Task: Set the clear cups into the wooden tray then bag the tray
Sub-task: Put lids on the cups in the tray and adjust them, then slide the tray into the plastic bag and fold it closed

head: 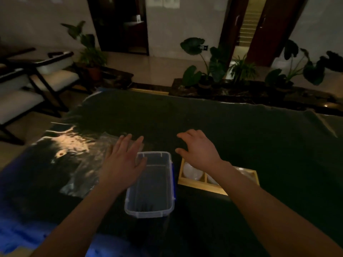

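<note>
A light wooden tray with compartments lies on the dark cloth to the right of centre. Clear cups sit in its compartments, and my right forearm hides part of it. My right hand hovers just beyond the tray's far left corner, fingers spread and curled, holding nothing. My left hand is flat with fingers apart, over the far left corner of a clear plastic bin. A clear plastic bag lies flat and shiny on the cloth to the left, under and beside my left hand.
The table is covered with a dark green cloth. The clear bin with a blue latch stands between bag and tray. Chairs stand at the far left, and potted plants line the floor beyond the table's far edge.
</note>
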`<move>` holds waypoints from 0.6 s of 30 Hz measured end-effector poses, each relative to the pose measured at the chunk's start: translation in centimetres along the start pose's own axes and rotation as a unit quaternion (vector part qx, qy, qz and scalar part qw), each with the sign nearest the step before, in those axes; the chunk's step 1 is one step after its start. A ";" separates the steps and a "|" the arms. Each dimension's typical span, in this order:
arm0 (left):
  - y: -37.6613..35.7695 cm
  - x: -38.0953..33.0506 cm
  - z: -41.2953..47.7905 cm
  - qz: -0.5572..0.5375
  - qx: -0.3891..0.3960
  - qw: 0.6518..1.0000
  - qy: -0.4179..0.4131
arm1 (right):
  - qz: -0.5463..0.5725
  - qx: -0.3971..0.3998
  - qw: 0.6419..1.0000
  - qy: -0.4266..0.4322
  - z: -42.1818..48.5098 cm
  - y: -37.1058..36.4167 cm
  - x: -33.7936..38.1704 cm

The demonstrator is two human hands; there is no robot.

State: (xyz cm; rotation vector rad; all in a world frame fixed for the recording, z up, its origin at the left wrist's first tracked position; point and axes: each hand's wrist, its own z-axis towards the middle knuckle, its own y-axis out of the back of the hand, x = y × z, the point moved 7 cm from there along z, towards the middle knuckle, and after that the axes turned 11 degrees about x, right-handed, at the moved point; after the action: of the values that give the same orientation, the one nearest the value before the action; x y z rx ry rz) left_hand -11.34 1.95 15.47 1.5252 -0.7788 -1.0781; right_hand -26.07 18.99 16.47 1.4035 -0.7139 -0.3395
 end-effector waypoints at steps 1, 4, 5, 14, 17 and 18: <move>0.4 1.1 -0.2 -0.002 -0.006 1.000 0.005 | 0.002 0.000 1.000 0.012 0.7 -0.3 1.1; 0.9 4.7 -1.0 0.002 0.000 0.999 0.035 | -0.001 0.001 0.999 0.045 3.0 -1.7 4.3; 0.7 5.8 -1.2 0.005 0.008 0.999 0.047 | -0.001 0.002 0.999 0.054 3.7 -2.4 5.1; -4.1 17.0 -2.7 -0.046 0.084 0.984 0.148 | 0.049 0.111 0.988 0.091 9.9 -11.1 12.8; -7.1 21.0 -2.3 -0.063 0.125 0.973 0.186 | 0.079 0.175 0.979 0.063 10.9 -14.6 15.1; -8.1 22.3 -2.1 -0.074 0.132 0.967 0.202 | 0.074 0.195 0.977 0.044 11.1 -15.9 15.6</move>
State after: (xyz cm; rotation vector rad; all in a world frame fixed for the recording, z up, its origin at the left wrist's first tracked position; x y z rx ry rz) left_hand -1.42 -15.38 2.52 1.9780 -0.5435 -0.7472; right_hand -18.38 -1.76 5.07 1.7117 -0.8378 -0.0173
